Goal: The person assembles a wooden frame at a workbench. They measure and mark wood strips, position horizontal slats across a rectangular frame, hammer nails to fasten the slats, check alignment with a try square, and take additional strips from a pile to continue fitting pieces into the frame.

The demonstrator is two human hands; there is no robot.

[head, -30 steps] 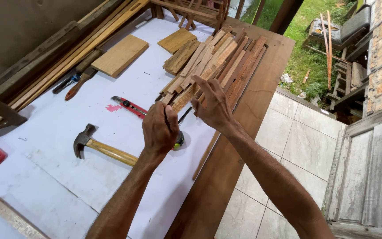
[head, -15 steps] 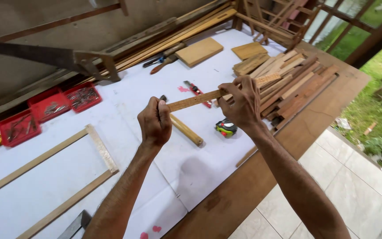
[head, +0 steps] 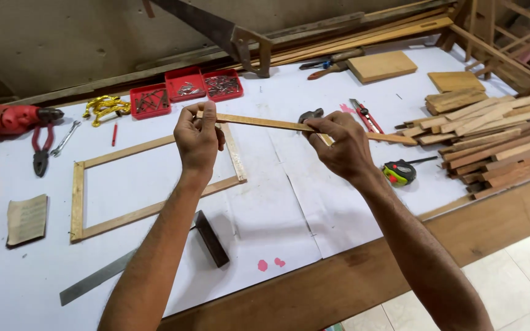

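Both hands grip one thin wooden strip. The left hand pinches its end, the right hand its middle, above the wooden frame on the table.

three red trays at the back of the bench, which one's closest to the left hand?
The middle red tray: it sits almost straight behind the left hand. The left red tray lies further left, and the right red tray further right, nearer the saw handle.

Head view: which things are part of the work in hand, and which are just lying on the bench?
In hand:
wooden strip, held by left hand and right hand

Lying about:
wooden frame
try square
tape measure
pliers
red trays
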